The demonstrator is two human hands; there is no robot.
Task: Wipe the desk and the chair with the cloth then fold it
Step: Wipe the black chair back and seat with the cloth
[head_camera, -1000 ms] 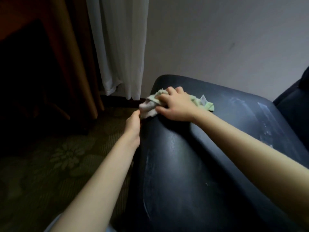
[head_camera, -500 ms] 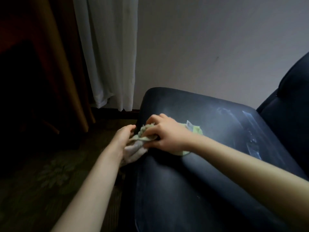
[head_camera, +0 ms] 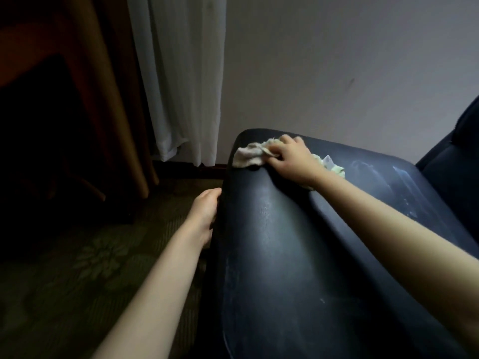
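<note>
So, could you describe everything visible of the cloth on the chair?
The crumpled pale cloth looks like soft fabric: off-white at its left end, light green with a small white tag at its right. It lies bunched on the far corner of the dark leather-like chair. The right hand grips its middle, hiding that part.

No text can be read
</note>
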